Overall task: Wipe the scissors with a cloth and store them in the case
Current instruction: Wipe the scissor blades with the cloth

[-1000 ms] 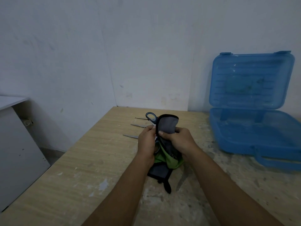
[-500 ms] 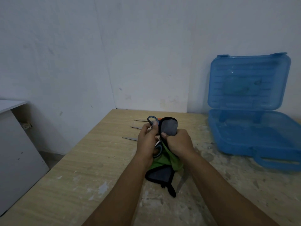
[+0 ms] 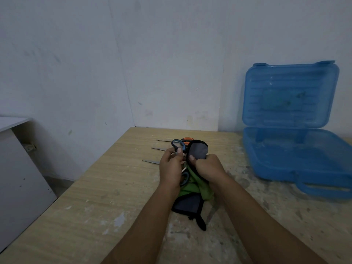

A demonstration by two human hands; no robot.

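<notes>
My left hand point(image 3: 170, 169) grips a pair of blue-handled scissors point(image 3: 178, 145) above the middle of the wooden table point(image 3: 80, 212). One handle loop shows above my fingers and the other below my palm. My right hand point(image 3: 206, 166) grips a grey, green and black cloth point(image 3: 197, 151) wrapped over the blades, which are hidden. The cloth's lower end hangs down to the table. An open blue plastic case point(image 3: 297, 157) stands at the right, its lid upright against the wall.
Other scissors lie on the table behind my hands: three blade tips point(image 3: 152, 161) point left and an orange handle point(image 3: 187, 139) peeks out. A white cabinet point(image 3: 17, 168) stands left of the table. The wall closes off the back.
The two hands have shifted slightly along the scissors; my right hand has slid the cloth a little and the cloth's top now bulges higher. The case and the other scissors have not moved.
</notes>
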